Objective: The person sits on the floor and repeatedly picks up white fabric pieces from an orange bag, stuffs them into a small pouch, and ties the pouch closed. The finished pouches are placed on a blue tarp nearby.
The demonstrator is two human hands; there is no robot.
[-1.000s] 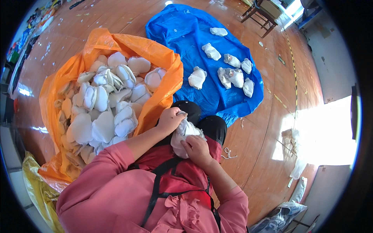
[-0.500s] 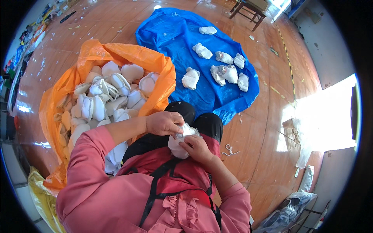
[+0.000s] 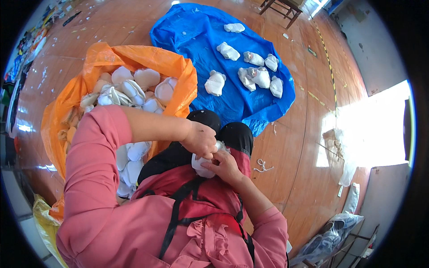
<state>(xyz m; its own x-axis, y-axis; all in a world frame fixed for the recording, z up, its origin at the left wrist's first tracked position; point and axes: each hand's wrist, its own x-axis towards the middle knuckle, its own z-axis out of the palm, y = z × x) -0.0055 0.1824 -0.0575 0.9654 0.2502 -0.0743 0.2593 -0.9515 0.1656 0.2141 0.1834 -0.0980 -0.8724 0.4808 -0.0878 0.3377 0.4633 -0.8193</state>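
Observation:
Above my lap, both hands work close together on a white padded fabric piece (image 3: 202,166). My left hand (image 3: 200,140) bends over its upper edge with the fingers closed, and the fingertips are partly hidden. From the other side, my right hand (image 3: 226,166) grips the piece, thumb lying across its front. The two hands meet at the top of the piece. To the left, an orange sack (image 3: 184,80) stands open, filled with many similar white and beige pieces (image 3: 146,79). Beyond my knees, several white bundled pieces (image 3: 215,83) lie on a blue sheet (image 3: 187,44).
A wooden stool (image 3: 283,10) stands at the far right on the brown tiled floor (image 3: 304,147). White string (image 3: 262,166) lies right of my knee. Clear plastic bags (image 3: 330,234) are at the lower right, a yellow sack (image 3: 47,228) at the lower left.
My left hand has moved right and down over the white fabric piece, its forearm now crossing the front of the orange sack. My right hand stays on the piece.

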